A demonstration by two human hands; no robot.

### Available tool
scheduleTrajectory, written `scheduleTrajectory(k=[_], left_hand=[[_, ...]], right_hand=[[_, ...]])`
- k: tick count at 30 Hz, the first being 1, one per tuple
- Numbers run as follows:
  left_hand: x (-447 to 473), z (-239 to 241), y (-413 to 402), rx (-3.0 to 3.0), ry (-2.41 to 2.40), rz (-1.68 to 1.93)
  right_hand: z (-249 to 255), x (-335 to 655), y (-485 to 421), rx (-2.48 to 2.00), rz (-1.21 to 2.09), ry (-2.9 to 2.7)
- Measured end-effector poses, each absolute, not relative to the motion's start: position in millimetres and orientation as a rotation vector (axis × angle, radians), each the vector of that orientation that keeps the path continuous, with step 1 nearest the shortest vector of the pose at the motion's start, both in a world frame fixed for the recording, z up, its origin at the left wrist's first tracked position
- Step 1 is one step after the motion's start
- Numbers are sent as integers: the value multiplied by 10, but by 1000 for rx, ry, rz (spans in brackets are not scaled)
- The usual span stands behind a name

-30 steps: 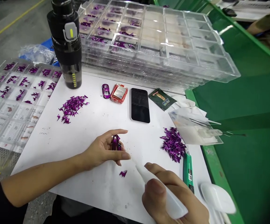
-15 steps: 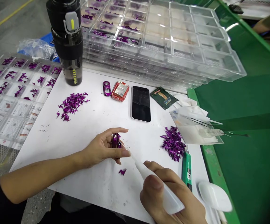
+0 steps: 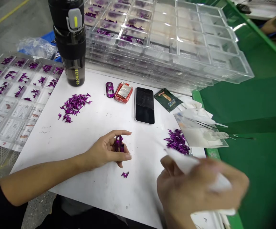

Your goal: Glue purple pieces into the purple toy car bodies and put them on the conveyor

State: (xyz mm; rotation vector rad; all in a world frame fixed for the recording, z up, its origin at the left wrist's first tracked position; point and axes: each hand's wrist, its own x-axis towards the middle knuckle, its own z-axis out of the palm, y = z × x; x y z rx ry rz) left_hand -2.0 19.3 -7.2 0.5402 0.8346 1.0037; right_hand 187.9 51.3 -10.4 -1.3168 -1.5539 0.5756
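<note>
The left hand (image 3: pixel 105 151) rests low over the white board (image 3: pixel 92 133), half closed. Its fingers (image 3: pixel 124 156) curl around a small purple cluster (image 3: pixel 119 143), which stands upright between them, apparently gripped for close work. At lower right, the right hand (image 3: pixel 195 187) is blurred by motion, its fingers part open around a white object (image 3: pixel 187 164). How firmly it has hold, I cannot tell.

2 purple heaps lie on the board, the left heap (image 3: pixel 74 106) left of centre and the right heap (image 3: pixel 177 141) just beyond the right hand, both seemingly placed within easy reach. 1 loose purple piece (image 3: pixel 125 174) lies just below the left hand.

Along the far side of the board sit a purple toy car (image 3: pixel 109 89), a red pack (image 3: pixel 123 92), a phone (image 3: pixel 144 105) and a green packet (image 3: pixel 168 100), seemingly kept back from the hands. Tweezers (image 3: pixel 206 126) lie on a clear sheet (image 3: pixel 197 133) at right. A black bottle (image 3: pixel 71 41) stands at upper left, beside a stack of clear trays (image 3: pixel 166 41). A partly filled tray (image 3: pixel 20 95) lies at left.
</note>
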Motion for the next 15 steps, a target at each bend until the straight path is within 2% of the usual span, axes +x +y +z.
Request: scheduleTrajectory(k=[3,11,15], left_hand=[[-18,-70,187,545,846,1000],[-2,3,166,561,890,964],[1,26,159,574,895,941]], right_hand=[[-144,1801,795,-1417,550,-1468],[-166,1964,1007,-1561,596,-1948],[-120,2406,1111,-1633,271,-2075]])
